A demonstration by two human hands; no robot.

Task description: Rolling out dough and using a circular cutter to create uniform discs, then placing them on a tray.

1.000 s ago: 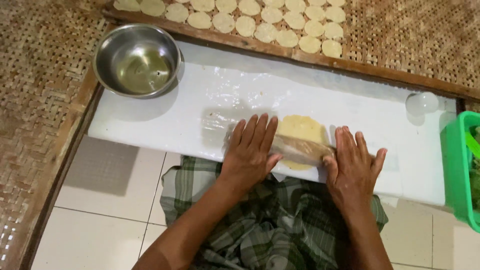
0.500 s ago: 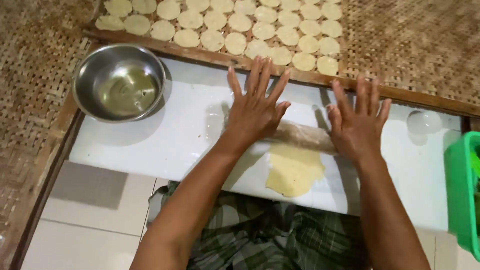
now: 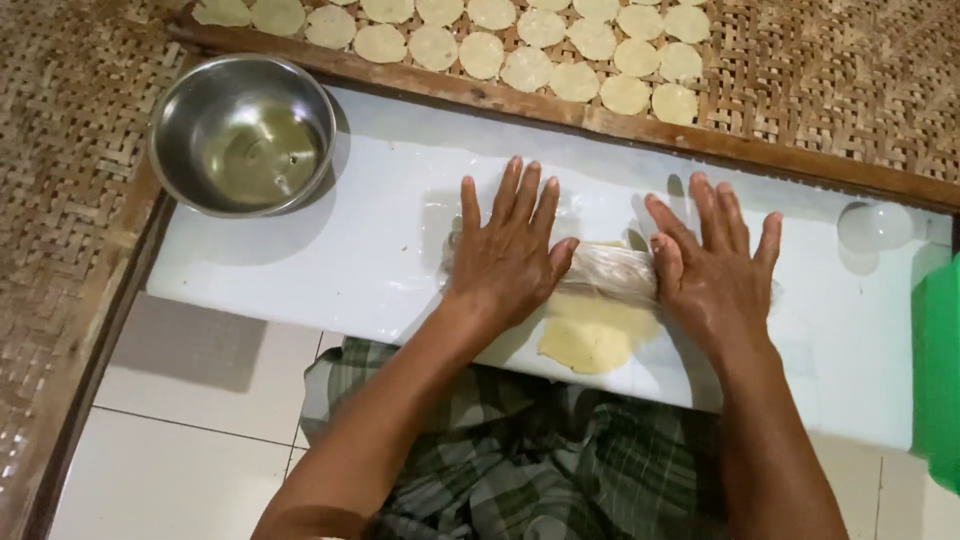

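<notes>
At the upper left of the frame a steel bowl (image 3: 242, 135) holding a little clear liquid sits on the corner of the white board (image 3: 330, 260), which runs across the middle of the picture above a pale tiled floor (image 3: 170, 440). Right of the bowl, at centre frame, the left hand (image 3: 510, 245) lies flat with fingers spread and straight, its palm pressing down on the left end of a clear roller (image 3: 608, 272). The roller lies crosswise between the two hands, resting on the far edge of a thin yellow dough sheet (image 3: 590, 340) that spreads toward the near edge of the board at lower centre. The right hand (image 3: 712, 268) mirrors the other: open, fingers fanned, the heel of the palm bearing on the roller's right end, gripping nothing. To roll well here, it seems best to keep both palms level and equal in weight so the sheet thins evenly, and to let the roller turn freely under open hands rather than clutching it. Along the top of the frame, rows of round dough discs (image 3: 560, 45) dry on a woven mat (image 3: 850, 90); farther right a small clear cup (image 3: 872, 226) stands on the board, and a green container (image 3: 940, 370) shows at the right edge.
</notes>
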